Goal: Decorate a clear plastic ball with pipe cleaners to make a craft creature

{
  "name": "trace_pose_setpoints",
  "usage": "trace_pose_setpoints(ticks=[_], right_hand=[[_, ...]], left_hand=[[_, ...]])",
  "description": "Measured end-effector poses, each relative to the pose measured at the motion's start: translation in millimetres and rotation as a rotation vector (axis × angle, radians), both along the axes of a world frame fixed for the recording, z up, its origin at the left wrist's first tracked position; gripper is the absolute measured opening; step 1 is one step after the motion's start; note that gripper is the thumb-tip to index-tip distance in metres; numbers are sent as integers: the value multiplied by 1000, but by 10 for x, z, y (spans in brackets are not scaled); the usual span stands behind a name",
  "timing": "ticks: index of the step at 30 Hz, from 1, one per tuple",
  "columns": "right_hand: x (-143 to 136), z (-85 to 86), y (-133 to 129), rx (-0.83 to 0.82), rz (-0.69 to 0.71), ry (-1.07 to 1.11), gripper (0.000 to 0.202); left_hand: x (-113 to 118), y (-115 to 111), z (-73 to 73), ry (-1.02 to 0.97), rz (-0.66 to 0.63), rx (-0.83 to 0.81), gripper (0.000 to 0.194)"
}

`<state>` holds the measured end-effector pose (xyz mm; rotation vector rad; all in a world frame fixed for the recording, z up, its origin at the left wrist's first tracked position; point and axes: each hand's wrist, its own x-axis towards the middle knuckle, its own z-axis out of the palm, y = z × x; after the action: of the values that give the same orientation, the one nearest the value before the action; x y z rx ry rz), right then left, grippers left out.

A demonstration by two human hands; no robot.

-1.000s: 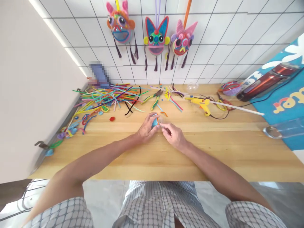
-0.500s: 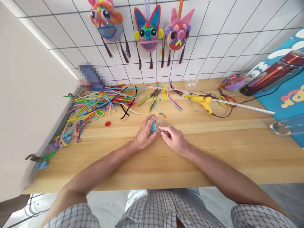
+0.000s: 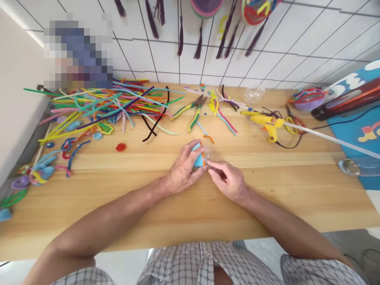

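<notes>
My left hand (image 3: 187, 168) is closed around a small clear plastic ball (image 3: 208, 153) above the middle of the table. Rows of light-blue pipe cleaner (image 3: 197, 157) cover the ball's left part, bordered by an orange strip (image 3: 203, 149). My right hand (image 3: 228, 180) pinches a thin greyish piece whose tip meets the ball at the orange border. My fingers hide most of this piece, so its kind cannot be made out. Just beyond the ball lies a short orange pipe cleaner (image 3: 209, 138).
Green-and-yellow pliers (image 3: 194, 113) lie beyond my hands. A heap of coloured pipe cleaners (image 3: 113, 103) spreads at the back left, with a red cap (image 3: 120, 147) nearer. A yellow glue gun (image 3: 268, 126) with a long white stick and scissors (image 3: 292, 120) are at the right. Purple tassels (image 3: 199, 41) hang behind.
The view has tilted down and come closer, so the hanging masks are mostly out of sight. Both hands stay at the ball, and my left fingers have shifted slightly over its blue part.
</notes>
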<state>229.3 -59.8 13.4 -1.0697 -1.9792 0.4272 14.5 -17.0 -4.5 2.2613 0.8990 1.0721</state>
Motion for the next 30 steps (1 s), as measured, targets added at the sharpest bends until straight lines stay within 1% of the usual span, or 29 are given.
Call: trace_pose_setpoints(ticks=[11,22,26,30], right_hand=[[-16,24,-19,-48,-1,24,26],[-4,22,-16,-58,-2,13,26],[9,11,-38,-108,-11,17,26],[5,3,-69,-217,-39,62,23]], left_hand=[[-9,-4,24,21,-3,-21,60],[-3,8,37,15,-13,2,60],[-4,1,33,10,-15,-12,61],[-12,1,29,25,-14,-36,61]])
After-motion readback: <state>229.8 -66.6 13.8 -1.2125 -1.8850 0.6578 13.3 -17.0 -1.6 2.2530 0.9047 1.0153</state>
